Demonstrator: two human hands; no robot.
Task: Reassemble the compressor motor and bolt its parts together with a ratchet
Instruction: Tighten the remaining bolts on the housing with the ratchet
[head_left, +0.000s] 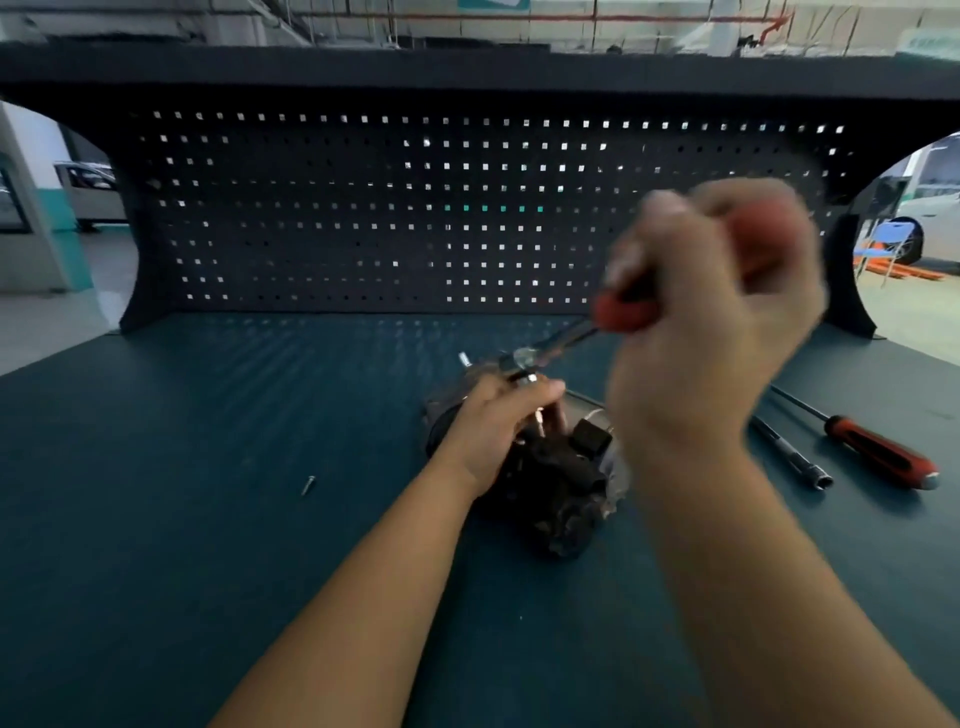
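Observation:
The dark compressor motor (558, 483) lies on the blue-green workbench (208, 493), a little right of centre. My left hand (498, 415) grips the motor's far end, with its fingers around the socket under the ratchet's head. My right hand (711, 332), blurred and raised above the motor, grips the red handle of the ratchet (621, 312). The tool's metal shaft slants down-left to its head (527, 358), which sits on top of the motor by my left fingers. The bolt under the head is hidden.
A loose screw (308, 485) lies on the bench left of the motor. To the right lie a metal socket extension (795, 457) and a red-handled screwdriver (878, 452). A dark pegboard (415, 218) stands along the back of the bench.

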